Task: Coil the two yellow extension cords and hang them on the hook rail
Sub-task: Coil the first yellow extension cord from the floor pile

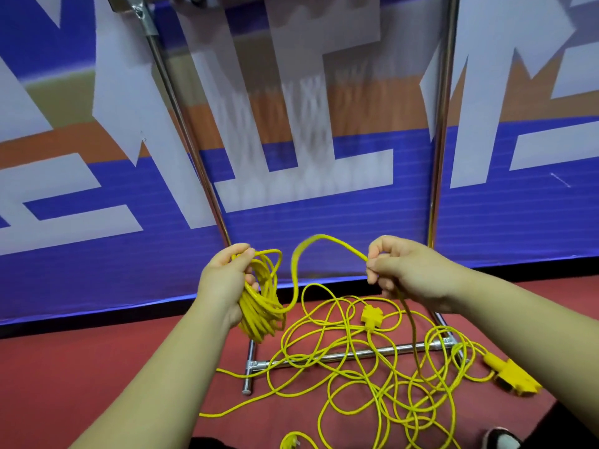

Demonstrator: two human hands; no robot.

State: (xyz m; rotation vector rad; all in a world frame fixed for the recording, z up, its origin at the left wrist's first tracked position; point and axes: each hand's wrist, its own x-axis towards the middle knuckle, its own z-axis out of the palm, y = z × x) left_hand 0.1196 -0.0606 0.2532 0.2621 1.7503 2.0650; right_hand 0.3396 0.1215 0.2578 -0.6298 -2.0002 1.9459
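Head cam. Landmark is the chrome crossbar (408,347) at the rack base, lying on the red floor (97,367).

Left hand (223,280): clenched round the coil (262,309), held in the air above the crossbar's left end. The coil is several yellow turns, fairly tight, hanging down from the fist.

Right hand (411,273): in the air above the crossbar's right half, fingers curled, pinching the cord span (311,241). The span arcs up from the coil and over to this hand, and is motion-blurred at the top. Below the hand the cord drops to the floor on the near side of the crossbar's right half.

Loose cord (356,384): tangled yellow loops on the floor, draped across the crossbar, most of it on the near side. Can't tell which loops belong to which of the two cords.

Socket block (369,314): yellow, cross-shaped, just behind the crossbar's middle. Second connector (512,374): yellow, on the floor beyond the crossbar's right end. Plug end (290,442): near side of the crossbar, partly cut off by the bottom edge.

Left upright (181,124) and right upright (442,124) rise from the crossbar's two ends; the rack top is mostly cut off. Blue, white and orange banner (324,205) stands behind the crossbar.
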